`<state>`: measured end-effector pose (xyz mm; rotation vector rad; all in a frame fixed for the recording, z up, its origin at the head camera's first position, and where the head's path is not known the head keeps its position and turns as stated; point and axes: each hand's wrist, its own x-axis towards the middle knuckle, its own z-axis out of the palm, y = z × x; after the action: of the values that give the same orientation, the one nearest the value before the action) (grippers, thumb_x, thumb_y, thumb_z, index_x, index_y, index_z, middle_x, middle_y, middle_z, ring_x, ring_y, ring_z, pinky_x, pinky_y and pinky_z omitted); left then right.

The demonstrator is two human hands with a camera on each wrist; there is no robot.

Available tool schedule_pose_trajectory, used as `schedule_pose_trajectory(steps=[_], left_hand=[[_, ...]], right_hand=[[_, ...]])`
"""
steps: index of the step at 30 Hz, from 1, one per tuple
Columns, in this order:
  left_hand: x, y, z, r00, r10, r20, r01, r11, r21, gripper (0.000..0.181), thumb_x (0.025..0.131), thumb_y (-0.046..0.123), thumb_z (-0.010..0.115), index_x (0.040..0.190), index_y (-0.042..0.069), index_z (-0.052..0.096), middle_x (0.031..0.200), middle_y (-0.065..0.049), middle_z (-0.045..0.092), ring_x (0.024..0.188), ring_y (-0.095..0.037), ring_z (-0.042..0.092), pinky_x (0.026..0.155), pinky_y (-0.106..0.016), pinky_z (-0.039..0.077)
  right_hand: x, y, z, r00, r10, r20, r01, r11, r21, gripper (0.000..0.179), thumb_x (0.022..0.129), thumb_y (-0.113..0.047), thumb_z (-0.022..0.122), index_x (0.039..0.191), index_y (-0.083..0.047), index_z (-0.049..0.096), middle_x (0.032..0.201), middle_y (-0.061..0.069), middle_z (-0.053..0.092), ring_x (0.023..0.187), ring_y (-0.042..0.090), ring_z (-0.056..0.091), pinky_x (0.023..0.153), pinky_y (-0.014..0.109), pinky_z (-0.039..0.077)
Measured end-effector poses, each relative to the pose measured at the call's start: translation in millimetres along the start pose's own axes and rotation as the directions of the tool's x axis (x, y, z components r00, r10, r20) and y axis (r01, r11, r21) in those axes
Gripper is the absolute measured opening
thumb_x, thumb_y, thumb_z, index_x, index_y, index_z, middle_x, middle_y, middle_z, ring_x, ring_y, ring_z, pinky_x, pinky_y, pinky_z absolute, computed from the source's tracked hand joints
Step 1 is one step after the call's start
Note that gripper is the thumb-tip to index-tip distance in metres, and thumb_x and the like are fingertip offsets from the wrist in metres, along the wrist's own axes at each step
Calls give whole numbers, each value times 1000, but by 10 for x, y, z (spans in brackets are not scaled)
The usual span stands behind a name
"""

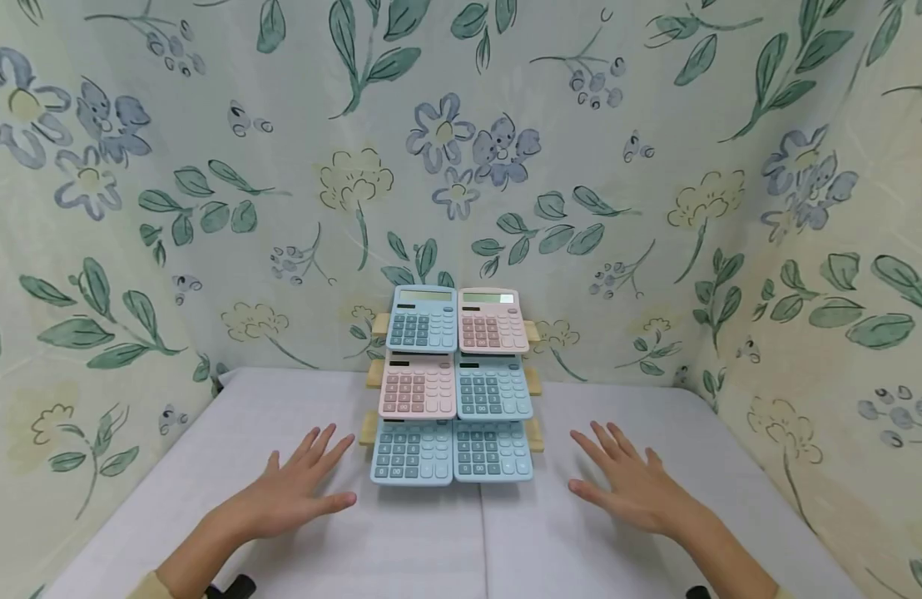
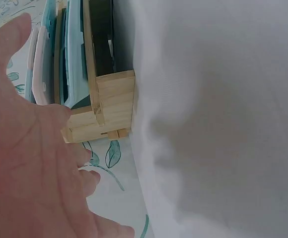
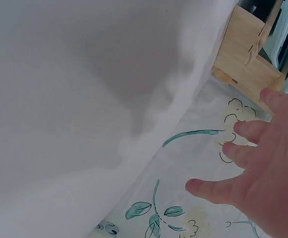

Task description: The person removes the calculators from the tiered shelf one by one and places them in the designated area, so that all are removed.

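Observation:
A tiered wooden rack [image 1: 536, 434] holds several calculators in three rows of two, tilted toward me. On top, a blue calculator [image 1: 422, 319] sits left of a pink calculator [image 1: 494, 321]. The middle row has another pink calculator [image 1: 418, 386] on the left and a blue calculator [image 1: 494, 388] on the right. Both in the bottom row, the left calculator [image 1: 412, 452] and the right calculator [image 1: 493, 452], are blue. My left hand [image 1: 296, 491] is held left of the rack, fingers spread, touching no calculator. My right hand [image 1: 633, 487] mirrors it on the right, holding nothing.
The rack stands on a table with a white cloth [image 1: 431, 549], which has a crease down the middle. Floral fabric [image 1: 618, 108] hangs behind and along both sides. In the left wrist view, the rack's wooden side [image 2: 116, 99] rises from the cloth.

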<state>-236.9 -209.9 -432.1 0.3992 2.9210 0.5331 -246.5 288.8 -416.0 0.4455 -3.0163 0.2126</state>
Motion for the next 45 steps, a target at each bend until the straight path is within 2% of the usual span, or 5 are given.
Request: schedule_pose_trajectory(steps=[11,19,25,32,45], left_hand=[[135,30,48,950,-8,-312,-3,999,-32,78,92,73,47,150,21,47,153,-11,48,139,-39,47,105,-63,44],[331,99,91,944,-163,-287,84,960,-267,52,94,40,66,137,11,58,128,-10,65,111,-26,63,89,-48,56],[457,74,171,947,-262,-186,140,856,-497,53,95,33,64,140,8,53,124,-15,64,99,-24,65,74,-36,59],[552,96,223,938,-335,-89,161,649,-743,50,98,22,57,144,4,47,121,-20,64,85,-21,67,68,-34,61],[687,74,298,946,-311,-98,71,490,-869,49,98,15,58,145,7,47,139,-24,52,100,-25,69,78,-37,61]], right_hand=[[181,-20,24,991,39,-127,-29,996,81,45,93,-41,69,133,-20,64,134,7,65,123,33,61,96,57,52],[284,-109,19,982,45,-185,-7,980,198,33,96,-32,66,125,-16,69,116,1,73,99,20,66,79,40,57],[351,-166,21,980,52,-191,6,957,289,29,97,-28,66,122,-16,70,106,-3,73,92,12,64,75,30,53],[410,-200,67,988,53,-145,14,905,426,26,98,-25,64,122,-17,70,111,1,73,94,10,64,78,28,55],[522,-233,74,988,97,-119,-14,828,561,27,99,-24,63,125,-16,69,114,2,71,95,17,63,71,25,55]])
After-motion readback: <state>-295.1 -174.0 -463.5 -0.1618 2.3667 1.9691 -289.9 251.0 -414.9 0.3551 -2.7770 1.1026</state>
